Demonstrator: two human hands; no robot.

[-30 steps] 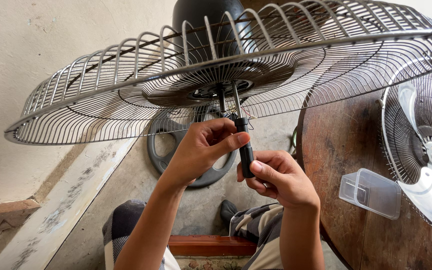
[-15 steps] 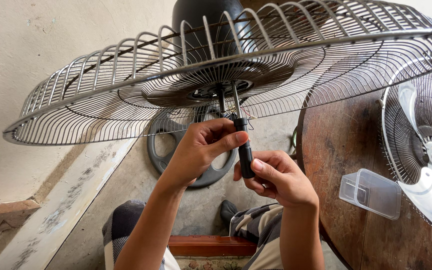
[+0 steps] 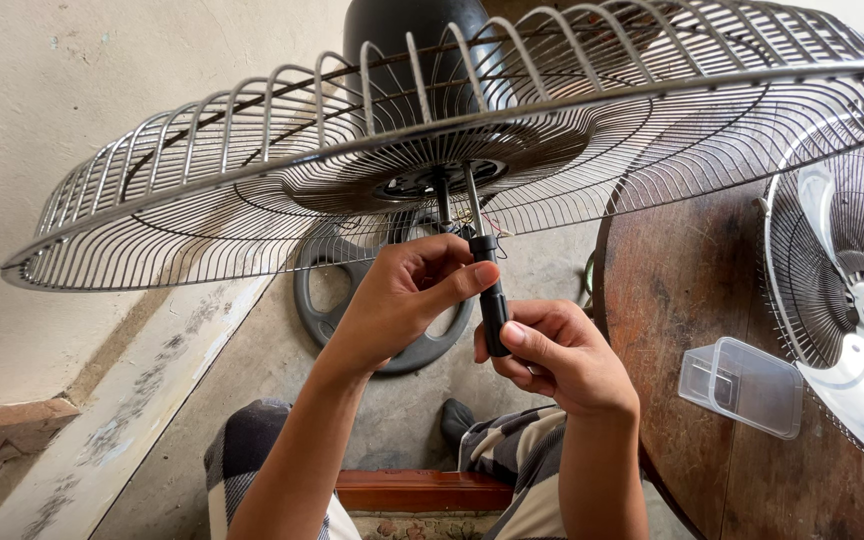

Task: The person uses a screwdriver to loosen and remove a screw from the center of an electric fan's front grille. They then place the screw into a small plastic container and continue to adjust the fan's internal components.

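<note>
A large grey wire fan guard (image 3: pixel 252 210) with a dark motor housing (image 3: pixel 412 40) behind it fills the upper view. A black-handled screwdriver (image 3: pixel 492 300) points up at the guard's centre hub (image 3: pixel 432 180). My right hand (image 3: pixel 562 355) grips the screwdriver's handle from below. My left hand (image 3: pixel 402 300) pinches the upper part of the tool near its shaft, thumb against the handle. Thin wires show by the shaft just under the hub.
A round dark wooden table (image 3: pixel 732 300) stands at the right with a clear plastic box (image 3: pixel 742 385) and another fan with white blades (image 3: pixel 852 300). A dark round fan base (image 3: pixel 382 310) lies on the concrete floor below. A pale wall (image 3: pixel 52 100) is at the left.
Both hands have stayed on the screwdriver under the hub; my fingers have shifted slightly around the handle. The guard has barely moved.
</note>
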